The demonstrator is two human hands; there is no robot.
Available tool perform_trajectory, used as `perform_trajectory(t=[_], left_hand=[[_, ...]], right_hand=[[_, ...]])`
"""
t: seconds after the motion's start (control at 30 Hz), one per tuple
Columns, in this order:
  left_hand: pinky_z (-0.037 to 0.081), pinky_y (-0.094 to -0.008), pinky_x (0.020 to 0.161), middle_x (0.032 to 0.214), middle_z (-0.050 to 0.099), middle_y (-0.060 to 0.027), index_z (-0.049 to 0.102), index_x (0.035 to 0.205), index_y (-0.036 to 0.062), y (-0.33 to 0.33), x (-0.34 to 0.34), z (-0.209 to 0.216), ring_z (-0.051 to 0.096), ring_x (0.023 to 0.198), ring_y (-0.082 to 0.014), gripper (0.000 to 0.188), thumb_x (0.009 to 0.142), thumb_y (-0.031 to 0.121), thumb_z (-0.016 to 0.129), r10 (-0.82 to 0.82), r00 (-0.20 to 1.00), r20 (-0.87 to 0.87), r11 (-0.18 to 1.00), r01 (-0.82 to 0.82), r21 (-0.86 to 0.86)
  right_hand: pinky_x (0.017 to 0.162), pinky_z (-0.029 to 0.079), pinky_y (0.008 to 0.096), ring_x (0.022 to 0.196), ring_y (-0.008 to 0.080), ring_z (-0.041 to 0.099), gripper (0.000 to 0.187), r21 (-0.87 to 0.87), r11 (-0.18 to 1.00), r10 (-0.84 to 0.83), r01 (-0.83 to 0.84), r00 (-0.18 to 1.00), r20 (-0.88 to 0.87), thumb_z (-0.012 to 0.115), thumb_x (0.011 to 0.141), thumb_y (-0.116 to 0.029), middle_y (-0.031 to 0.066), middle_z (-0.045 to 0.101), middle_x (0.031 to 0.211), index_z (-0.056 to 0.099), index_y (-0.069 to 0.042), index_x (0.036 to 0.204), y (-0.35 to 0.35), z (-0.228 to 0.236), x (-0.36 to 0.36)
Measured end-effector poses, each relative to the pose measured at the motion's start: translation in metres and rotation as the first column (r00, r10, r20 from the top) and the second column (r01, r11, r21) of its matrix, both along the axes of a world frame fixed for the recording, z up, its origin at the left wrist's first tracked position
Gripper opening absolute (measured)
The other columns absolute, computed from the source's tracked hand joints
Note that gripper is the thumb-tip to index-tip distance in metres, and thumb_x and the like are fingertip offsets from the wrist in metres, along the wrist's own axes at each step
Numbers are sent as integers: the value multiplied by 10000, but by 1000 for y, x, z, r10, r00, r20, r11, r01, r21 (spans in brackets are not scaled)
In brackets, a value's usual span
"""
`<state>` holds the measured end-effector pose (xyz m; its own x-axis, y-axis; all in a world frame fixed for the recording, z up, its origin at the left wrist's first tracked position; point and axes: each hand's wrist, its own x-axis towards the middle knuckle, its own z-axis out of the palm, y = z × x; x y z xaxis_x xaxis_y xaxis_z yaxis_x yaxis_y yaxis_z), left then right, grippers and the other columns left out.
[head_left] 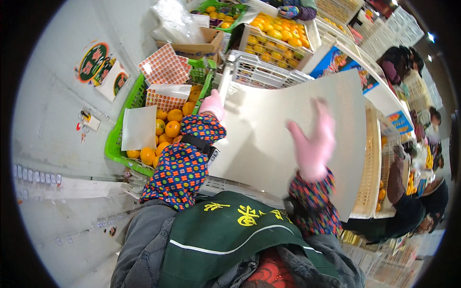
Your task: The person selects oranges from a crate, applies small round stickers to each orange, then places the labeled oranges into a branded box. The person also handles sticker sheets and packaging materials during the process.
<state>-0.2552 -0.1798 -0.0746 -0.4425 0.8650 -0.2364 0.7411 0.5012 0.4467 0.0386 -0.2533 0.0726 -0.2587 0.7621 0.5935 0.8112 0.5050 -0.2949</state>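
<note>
My left hand (212,106), in a pink glove, is at the inner right rim of a green basket (113,141), beside the left edge of a white sheet (259,139). Its fingers look closed together; what they hold, if anything, is hidden. My right hand (314,141), also gloved in pink, hovers over the sheet with thumb and fingers spread, blurred by motion, holding nothing. The broad sheet curves up on its right side and lies over a white plastic crate (261,72). Oranges (173,128) fill the green basket, with sticker sheets (165,67) and a white paper (139,128) on top.
Beyond the crate stands another crate of oranges (278,36), near a co-worker's gloved hand (289,12). A cardboard box (199,45) with clear plastic bags is behind the green basket. On the right are a cream crate (369,163) and co-workers. A pale wall (62,129) borders the left.
</note>
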Motion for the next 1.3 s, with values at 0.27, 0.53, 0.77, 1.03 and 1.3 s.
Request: perform_trajectory(t=[0.27, 0.53, 0.77, 1.03, 1.3], left_hand=[[351, -419, 1128, 1456, 423, -283, 288, 1477, -35, -49, 130, 85, 423, 1379, -357, 851, 877, 410, 695, -547, 831, -97, 613, 477, 630], [547, -330, 751, 970, 716, -97, 675, 1106, -2, -4, 151, 59, 683, 874, -183, 330, 953, 278, 592, -340, 344, 875, 902, 382, 201], [549, -413, 826, 1027, 697, -252, 691, 1054, -8, 7, 67, -16, 696, 937, -361, 352, 961, 286, 520, -575, 805, 143, 808, 587, -56], [585, -448, 734, 922, 711, -234, 702, 991, -30, 12, 86, -9, 704, 831, -401, 410, 895, 336, 545, -452, 883, 121, 858, 468, -212], [601, -370, 685, 853, 709, -237, 577, 1154, -110, 7, 156, 107, 740, 745, -311, 647, 905, 486, 626, -480, 453, 751, 664, 747, -27]], right_hand=[[1038, 440, 330, 1200, 230, 567, 816, -653, 738, -383, 173, 903, -194, 703, 678, 77, 192, 581, 1311, 429, 19, 1444, -74, 43, 137], [754, 517, 505, 887, 426, 651, 501, -617, 707, 430, -346, 903, -13, 688, 836, -270, 215, 674, 906, 518, -81, 1268, 0, -13, 44], [1121, 289, 557, 1318, 461, 419, 710, -368, 870, -320, 327, 944, 83, 494, 944, -561, 280, 479, 1393, 433, -41, 1424, 76, -220, -57], [1100, 363, 437, 1307, 384, 482, 827, -781, 420, -169, -462, 806, -567, 602, 912, -536, 249, 499, 1413, 358, 12, 1482, 79, -224, -60], [842, 537, 477, 970, 422, 660, 825, -626, 754, -64, -199, 926, -372, 679, 737, -100, 278, 646, 1087, 325, -72, 1482, -34, -56, 22]])
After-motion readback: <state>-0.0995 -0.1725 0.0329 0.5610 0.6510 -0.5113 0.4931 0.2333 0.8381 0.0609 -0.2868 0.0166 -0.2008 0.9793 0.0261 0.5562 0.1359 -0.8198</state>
